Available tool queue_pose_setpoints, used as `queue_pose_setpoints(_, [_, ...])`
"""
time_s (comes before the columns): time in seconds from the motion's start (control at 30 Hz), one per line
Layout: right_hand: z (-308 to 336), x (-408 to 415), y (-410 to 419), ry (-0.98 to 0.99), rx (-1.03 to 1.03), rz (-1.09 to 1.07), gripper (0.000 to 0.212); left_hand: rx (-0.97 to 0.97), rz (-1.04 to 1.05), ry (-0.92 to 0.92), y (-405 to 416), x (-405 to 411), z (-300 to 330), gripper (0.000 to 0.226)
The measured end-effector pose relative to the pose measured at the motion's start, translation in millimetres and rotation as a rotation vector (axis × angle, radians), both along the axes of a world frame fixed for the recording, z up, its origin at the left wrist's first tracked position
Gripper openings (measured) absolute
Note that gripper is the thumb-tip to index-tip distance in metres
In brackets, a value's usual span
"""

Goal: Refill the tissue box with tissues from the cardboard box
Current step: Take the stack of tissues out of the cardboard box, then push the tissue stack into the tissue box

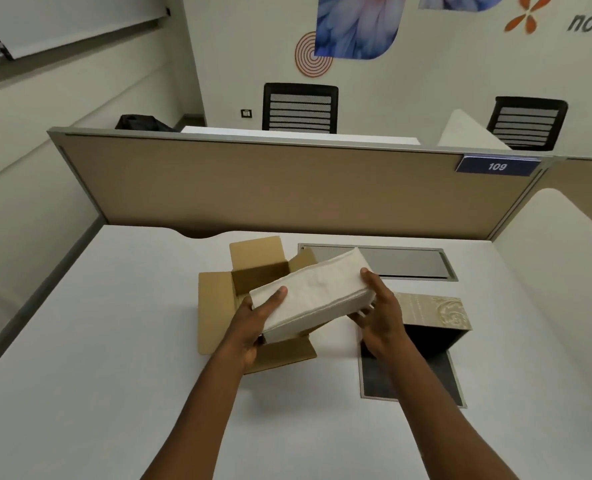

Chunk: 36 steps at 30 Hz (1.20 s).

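A thick white stack of tissues (317,289) hangs tilted above the brown cardboard box (215,306), whose flaps are spread open on the white desk. My left hand (258,322) grips the stack's near left end, thumb on top. At the stack's right end, my right hand (379,313) holds it with the thumb on top and fingers below. The tissue box (433,311), beige with an embossed scroll pattern, lies on its side just right of my right hand, its dark inside facing me. Its flat dark lid panel (416,379) lies on the desk in front of it.
A grey cable hatch (405,263) is set into the desk (114,358) behind the boxes. A tan partition (253,185) with a "109" label closes the far edge. Two black chairs stand beyond it. The desk's left edge drops off.
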State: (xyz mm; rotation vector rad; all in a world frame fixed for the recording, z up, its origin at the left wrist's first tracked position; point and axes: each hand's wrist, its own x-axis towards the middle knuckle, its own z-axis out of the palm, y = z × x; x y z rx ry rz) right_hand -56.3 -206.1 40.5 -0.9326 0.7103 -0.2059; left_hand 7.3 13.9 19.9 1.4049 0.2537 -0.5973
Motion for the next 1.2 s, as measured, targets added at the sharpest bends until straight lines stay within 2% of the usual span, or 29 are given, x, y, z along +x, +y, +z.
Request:
queue_pose_setpoints(0.13, [1.0,-41.8,-43.0,0.061,-0.011,0.152,0.051,0.104,-0.142,-0.04,-14.7,-6.3,6.6,0.077])
queue_pose_setpoints(0.23, [-8.1,-79.1,-73.2,0.105,-0.032,0.188,0.062,0.078,-0.3,-0.042,-38.2,-23.3,3.7,0.074])
queue_pose_setpoints(0.3, [-17.3,-103.7,-86.2,0.158,-0.044,0.149,0.055,0.125,-0.394,-0.074,-60.3,-39.7,-0.1,0.074])
queue_pose_setpoints(0.37, [-26.4,-124.5,-94.2,0.216,-0.046,0.128,0.046,0.232,-0.47,-0.135,-84.0,-53.1,-4.2,0.086])
queue_pose_setpoints(0.43, [-36.2,-142.1,-103.8,0.262,-0.056,0.121,0.049,0.336,-0.54,-0.145,-106.5,-61.2,-5.2,0.1])
queue_pose_setpoints(0.53, [-48.4,-164.6,-125.9,0.275,-0.073,0.097,0.054,0.345,-0.621,-0.079,-131.1,-67.8,-12.5,0.104])
queue_pose_setpoints(0.6, [-57.5,-176.7,-141.3,0.28,-0.057,0.088,0.051,0.305,-0.628,-0.004,-142.6,-74.4,-24.0,0.101])
queue_pose_setpoints(0.73, [-84.5,-188.9,-160.9,0.399,-0.079,0.127,0.05,0.292,-0.6,0.108,-158.3,-97.4,-59.8,0.082])
queue_pose_setpoints(0.8, [-96.8,-189.5,-167.6,0.45,-0.086,0.132,0.05,0.299,-0.538,0.147,-163.7,-107.5,-74.6,0.086])
queue_pose_setpoints(0.9, [-110.1,-180.5,-178.1,0.511,-0.127,0.114,0.06,0.4,-0.45,0.086,-171.8,-112.6,-87.6,0.092])
queue_pose_setpoints(1.1, [-122.1,-145.9,-196.9,0.558,-0.252,0.132,0.068,0.486,-0.356,-0.061,-197.1,-104.0,-95.3,0.063])
queue_pose_setpoints(1.2, [-127.8,-130.4,-203.7,0.592,-0.324,0.141,0.075,0.497,-0.327,-0.08,-205.3,-96.3,-97.4,0.058])
